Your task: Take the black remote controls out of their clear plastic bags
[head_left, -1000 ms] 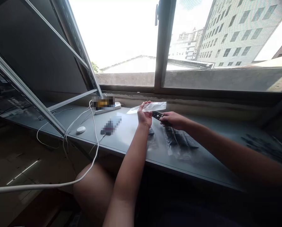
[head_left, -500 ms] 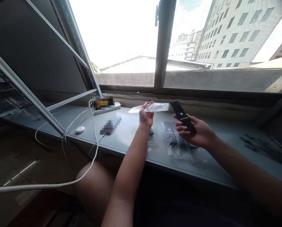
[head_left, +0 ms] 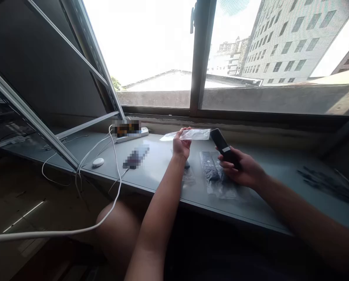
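Note:
A clear plastic bag [head_left: 195, 134] lies across my left hand [head_left: 182, 145], whose fingers are closed on it above the table. In my right hand [head_left: 240, 166] is a black remote control [head_left: 219, 140], tilted, with its back and a small white label facing me. The tip of the remote comes close to the right end of the bag. Under my right hand, bagged remotes [head_left: 211, 169] rest side by side on the table. Another clear bag [head_left: 188, 175] with something dark in it is partly hidden behind my left forearm.
The grey table [head_left: 156, 164] runs below a window. On its left are a blurred phone-like object [head_left: 135, 157], a round white puck [head_left: 98, 162], a power strip [head_left: 133, 136] and a white cable [head_left: 115, 195] looping off the edge. Several dark remotes [head_left: 326, 181] lie at right.
My right hand has turned the remote over, from its button side to its back. The left hand with the bag has barely moved.

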Demonstrator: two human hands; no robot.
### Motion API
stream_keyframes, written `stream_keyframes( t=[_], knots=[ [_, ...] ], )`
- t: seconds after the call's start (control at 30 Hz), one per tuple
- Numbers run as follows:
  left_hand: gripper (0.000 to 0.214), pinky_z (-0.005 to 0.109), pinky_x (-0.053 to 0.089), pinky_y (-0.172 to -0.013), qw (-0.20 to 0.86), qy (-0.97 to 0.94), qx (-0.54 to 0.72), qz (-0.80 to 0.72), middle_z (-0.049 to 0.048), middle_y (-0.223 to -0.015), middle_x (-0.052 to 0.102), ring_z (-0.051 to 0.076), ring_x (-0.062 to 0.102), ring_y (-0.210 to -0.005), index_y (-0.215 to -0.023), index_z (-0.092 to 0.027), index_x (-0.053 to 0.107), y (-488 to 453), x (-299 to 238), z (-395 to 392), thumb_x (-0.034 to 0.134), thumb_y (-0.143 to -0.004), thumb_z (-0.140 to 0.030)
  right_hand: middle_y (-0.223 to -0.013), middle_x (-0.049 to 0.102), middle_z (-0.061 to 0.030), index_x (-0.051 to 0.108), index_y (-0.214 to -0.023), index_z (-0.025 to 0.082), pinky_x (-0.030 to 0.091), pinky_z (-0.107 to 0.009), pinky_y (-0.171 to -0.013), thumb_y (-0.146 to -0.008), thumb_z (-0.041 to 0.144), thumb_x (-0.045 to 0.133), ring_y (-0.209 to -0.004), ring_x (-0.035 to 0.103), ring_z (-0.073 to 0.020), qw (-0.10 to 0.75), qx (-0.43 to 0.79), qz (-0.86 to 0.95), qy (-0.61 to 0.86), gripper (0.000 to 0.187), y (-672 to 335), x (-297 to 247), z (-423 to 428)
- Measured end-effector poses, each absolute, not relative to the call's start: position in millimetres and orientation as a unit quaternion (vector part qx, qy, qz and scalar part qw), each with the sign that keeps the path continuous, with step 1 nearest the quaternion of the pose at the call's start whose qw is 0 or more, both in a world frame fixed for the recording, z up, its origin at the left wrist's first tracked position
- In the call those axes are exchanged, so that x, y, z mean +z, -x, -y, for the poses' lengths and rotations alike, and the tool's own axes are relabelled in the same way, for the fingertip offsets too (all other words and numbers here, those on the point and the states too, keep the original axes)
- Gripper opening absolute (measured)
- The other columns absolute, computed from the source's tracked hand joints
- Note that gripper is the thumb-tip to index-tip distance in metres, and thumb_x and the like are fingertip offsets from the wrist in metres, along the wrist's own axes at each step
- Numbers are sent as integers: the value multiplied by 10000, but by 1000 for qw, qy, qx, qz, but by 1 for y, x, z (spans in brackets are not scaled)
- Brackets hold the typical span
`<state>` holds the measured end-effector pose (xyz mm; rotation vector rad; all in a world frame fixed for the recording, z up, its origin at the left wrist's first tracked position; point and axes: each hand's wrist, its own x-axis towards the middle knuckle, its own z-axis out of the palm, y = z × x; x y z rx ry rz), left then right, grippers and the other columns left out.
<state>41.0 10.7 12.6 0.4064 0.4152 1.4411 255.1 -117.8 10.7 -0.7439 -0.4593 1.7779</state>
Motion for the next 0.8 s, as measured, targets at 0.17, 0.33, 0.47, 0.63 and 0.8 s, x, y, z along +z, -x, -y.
stream_keyframes(
  t=[0.17,0.33,0.47,0.63,0.8],
  knots=[
    [75,158,498,-569,708,-189,655,-185,92,-1161,848,112,766,-817,-1011,-161,767,-41,11,-13,724,-1003,-223,-886,637,-64,626,-1457,164,603,-233,-449,-1179,309,489,-629,612,-166,551,762,158,302,342,-251,14,121],
    [119,156,507,-586,705,-189,656,-194,106,-1250,845,130,790,-887,-1078,-167,781,-40,9,-14,729,-1003,-243,-987,679,-95,621,-1469,198,570,-206,-417,-1168,311,516,-649,629,-161,546,765,151,306,339,-254,15,121],
    [173,156,516,-576,708,-183,656,-189,97,-1205,853,126,783,-848,-1148,-173,788,-39,9,-14,742,-997,-245,-918,644,-53,614,-1504,233,539,-225,-384,-1190,350,450,-588,575,-162,550,769,174,275,373,-259,14,122],
    [125,162,524,-589,702,-192,658,-195,104,-1232,849,132,786,-879,-1096,-171,787,-39,8,-13,727,-1011,-242,-793,526,7,588,-1493,193,525,-228,-371,-1193,307,423,-522,497,-146,532,796,134,257,362,-259,15,124],
    [128,168,528,-616,703,-190,655,-202,116,-1267,840,151,800,-959,-1101,-164,787,-39,11,-12,719,-1026,-243,-894,596,-36,595,-1433,180,587,-206,-416,-1178,312,528,-585,590,-138,535,794,99,271,295,-259,16,122]
  ],
)
